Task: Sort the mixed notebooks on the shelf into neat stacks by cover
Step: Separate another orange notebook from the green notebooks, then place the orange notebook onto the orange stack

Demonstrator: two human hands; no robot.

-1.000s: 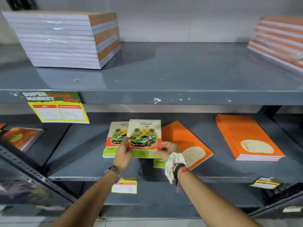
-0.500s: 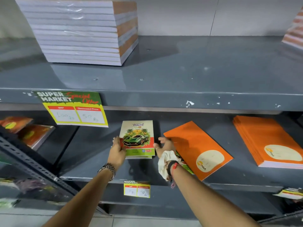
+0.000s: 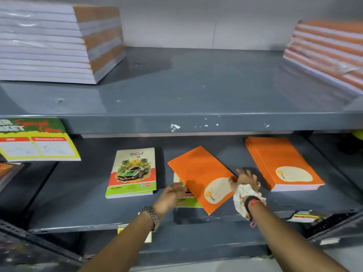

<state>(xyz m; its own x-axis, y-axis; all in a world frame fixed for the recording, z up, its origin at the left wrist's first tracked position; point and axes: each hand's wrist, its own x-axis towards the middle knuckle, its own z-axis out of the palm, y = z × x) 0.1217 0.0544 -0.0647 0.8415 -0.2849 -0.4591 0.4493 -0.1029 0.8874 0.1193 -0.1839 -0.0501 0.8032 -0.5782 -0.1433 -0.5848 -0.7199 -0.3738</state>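
Note:
On the lower shelf (image 3: 78,213) a small stack of green car-cover "travel" notebooks (image 3: 133,171) lies at the left. To its right a single orange notebook (image 3: 198,173) lies askew on top of another car-cover notebook (image 3: 186,201), which is mostly hidden. My left hand (image 3: 172,195) reaches flat to the orange notebook's lower left edge, fingers extended. My right hand (image 3: 245,179), with a white cloth at the wrist, rests at that notebook's right corner; its grip is blurred. A neat stack of orange notebooks (image 3: 280,163) sits further right.
The upper shelf (image 3: 196,91) carries a tall wrapped stack of notebooks (image 3: 59,42) at the left and another (image 3: 326,52) at the right. A yellow price tag (image 3: 37,142) hangs from its front edge. More price tags hang below, and a slotted upright stands at the lower left.
Both hands let go of the car-cover notebooks, now lying stacked at the left, and moved right to the askew orange notebook. The camera shifted right.

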